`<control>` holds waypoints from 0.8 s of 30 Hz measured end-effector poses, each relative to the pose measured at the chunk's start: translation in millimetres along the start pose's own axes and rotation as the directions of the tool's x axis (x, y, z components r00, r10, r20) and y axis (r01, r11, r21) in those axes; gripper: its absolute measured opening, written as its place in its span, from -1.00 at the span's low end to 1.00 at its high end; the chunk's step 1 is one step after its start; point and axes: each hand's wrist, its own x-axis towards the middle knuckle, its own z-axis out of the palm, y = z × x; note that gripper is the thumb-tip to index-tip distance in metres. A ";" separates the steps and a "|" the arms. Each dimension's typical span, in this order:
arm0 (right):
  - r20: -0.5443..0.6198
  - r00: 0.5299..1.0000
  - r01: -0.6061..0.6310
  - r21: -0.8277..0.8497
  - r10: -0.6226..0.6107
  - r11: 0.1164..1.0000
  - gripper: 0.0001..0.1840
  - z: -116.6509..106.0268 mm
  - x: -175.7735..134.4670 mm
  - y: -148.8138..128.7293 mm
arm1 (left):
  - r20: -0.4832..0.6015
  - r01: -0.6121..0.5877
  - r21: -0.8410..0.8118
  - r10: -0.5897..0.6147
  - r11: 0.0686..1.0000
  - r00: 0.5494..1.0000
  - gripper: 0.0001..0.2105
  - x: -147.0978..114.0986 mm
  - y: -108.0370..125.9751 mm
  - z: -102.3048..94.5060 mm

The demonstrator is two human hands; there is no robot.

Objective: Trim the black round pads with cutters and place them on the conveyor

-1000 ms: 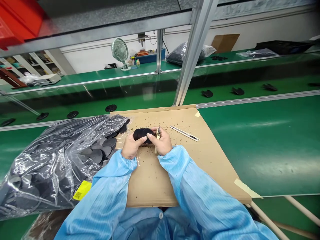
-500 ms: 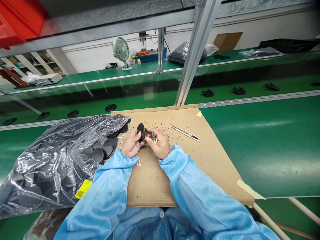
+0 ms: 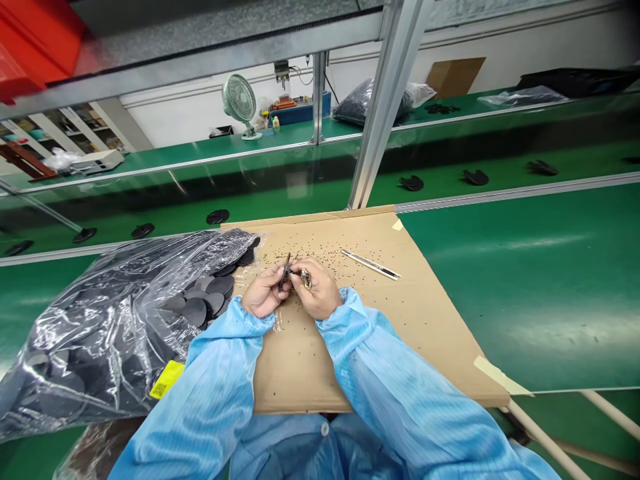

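Note:
Between the thumb and fingers of my left hand is a thin black disc, turned nearly edge-on to me. My right hand is closed around a small shiny metal hand tool; fingers hide most of it, so its exact kind does not show. The tool's end is close to the disc's right face, and I cannot tell whether they touch. Both hands are above a brown cardboard sheet strewn with tiny black bits. A slim utility knife lies on the cardboard, right of my right hand.
A clear plastic bag full of black discs lies open at the left, against the cardboard. Beyond, a green conveyor belt carries several spaced black pieces. A metal post rises behind the cardboard. A green fan stands farther back.
The black disc has turned from showing its broad face to nearly edge-on. The metal tool has tilted slightly in my right hand. Pieces on the belt sit slightly farther left in view.

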 end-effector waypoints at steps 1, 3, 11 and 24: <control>0.000 1.000 0.006 -0.010 -0.006 1.000 -0.89 -0.2 -0.2 0.3 | 0.004 -0.005 0.010 0.005 1.000 1.000 -0.66 -0.1 -0.4 0.1; -0.008 1.000 0.019 -0.029 -0.019 0.999 -0.89 -0.7 -0.7 0.4 | 0.012 -0.019 0.028 0.018 0.999 1.000 -0.62 -0.8 -1.1 0.6; -0.062 0.997 -0.034 0.009 0.035 0.999 -0.89 2.2 -1.4 -3.7 | -0.010 -0.075 0.082 0.076 0.994 0.997 -0.58 -0.6 -3.4 3.6; -0.376 0.785 -0.445 0.211 0.492 0.870 -0.83 0.5 3.0 21.8 | -0.300 -0.285 0.747 0.687 0.601 0.662 -0.64 73.1 69.7 20.1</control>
